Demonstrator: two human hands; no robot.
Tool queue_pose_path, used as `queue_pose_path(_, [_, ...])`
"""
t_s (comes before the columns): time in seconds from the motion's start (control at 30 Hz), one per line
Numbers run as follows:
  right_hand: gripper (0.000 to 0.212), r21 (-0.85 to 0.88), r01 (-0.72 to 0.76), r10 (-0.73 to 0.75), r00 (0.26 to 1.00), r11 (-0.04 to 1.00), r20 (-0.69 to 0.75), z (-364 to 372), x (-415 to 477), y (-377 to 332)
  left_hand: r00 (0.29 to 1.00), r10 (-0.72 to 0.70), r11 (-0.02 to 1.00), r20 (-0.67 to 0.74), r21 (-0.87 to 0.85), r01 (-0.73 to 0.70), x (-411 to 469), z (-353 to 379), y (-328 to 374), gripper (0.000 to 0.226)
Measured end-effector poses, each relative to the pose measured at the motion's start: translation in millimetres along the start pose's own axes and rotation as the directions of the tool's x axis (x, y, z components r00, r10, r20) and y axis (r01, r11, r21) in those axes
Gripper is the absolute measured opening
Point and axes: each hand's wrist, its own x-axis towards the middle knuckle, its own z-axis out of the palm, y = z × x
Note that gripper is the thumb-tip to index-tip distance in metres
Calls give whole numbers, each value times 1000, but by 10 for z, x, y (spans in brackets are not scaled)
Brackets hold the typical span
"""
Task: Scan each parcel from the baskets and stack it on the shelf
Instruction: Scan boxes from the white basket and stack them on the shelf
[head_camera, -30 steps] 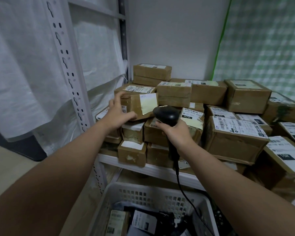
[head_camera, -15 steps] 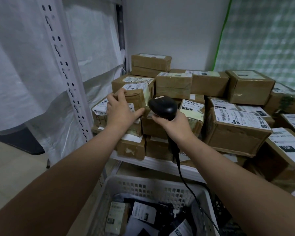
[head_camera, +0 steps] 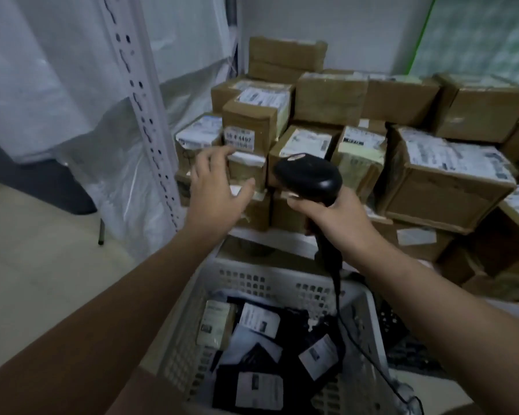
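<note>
Left hand (head_camera: pixel 219 187) is held open in front of the stack, fingers spread and relaxed, with nothing gripped. Its fingertips (head_camera: pixel 224 152) are seen just at the lower edge of a small brown cardboard parcel with a white numbered label (head_camera: pixel 246 127), though contact cannot be confirmed. That parcel is set on top of other small brown cardboard boxes (head_camera: pixel 247 172) at the left end of the white metal shelf (head_camera: pixel 285 235), near the white perforated upright post (head_camera: pixel 144 115). The right hand (head_camera: pixel 336 215) is closed round the handle of a black handheld barcode scanner (head_camera: pixel 307 178), whose head is turned toward the stack. A black cable (head_camera: pixel 339 295) is trailed down from the scanner across the white perforated plastic basket (head_camera: pixel 282 283) standing below the shelf. Black bag parcels with white labels (head_camera: pixel 258 387) are piled inside the basket, beside one pale boxed parcel (head_camera: pixel 216 327). Larger brown cardboard boxes (head_camera: pixel 441 181) are stacked along the shelf to the right. Translucent plastic sheeting (head_camera: pixel 57 85) is hung left of the post.
</note>
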Motion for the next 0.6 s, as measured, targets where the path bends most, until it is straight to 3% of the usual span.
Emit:
queue_pose_path(0.1, [11,-78,-112,121,986,991,115,103,-340,424,998,-21,999,53,27,19,-736,149,-452,50])
queue_pose_path(0.17, [11,-110,-216,230,963,970,138,217,-488,772,975,-124,990,183,90,109,-1155,299,-753,46])
queue_pose_path(0.3, [11,-107,-399,409,906,911,105,517,-586,1421,884,-264,957,386,215,192,-1671,642,-1220,44])
queue_pose_path(0.4, [15,-93,-487,495,862,869,109,749,-547,1806,784,-362,923,504,308,228,-1883,919,-1506,59])
queue_pose_path(0.53, [19,-128,-559,573,807,819,141,1022,-430,2273,727,-431,872,534,454,183,-2010,1305,-1819,70])
queue_pose_path(0.57, [19,-134,-573,588,795,808,146,1075,-402,2368,725,-477,841,497,498,211,-2050,1379,-1904,66])
queue_pose_path(0.6, [19,-137,-586,602,783,798,155,1121,-375,2450,676,-559,802,480,519,295,-2066,1450,-1999,63])
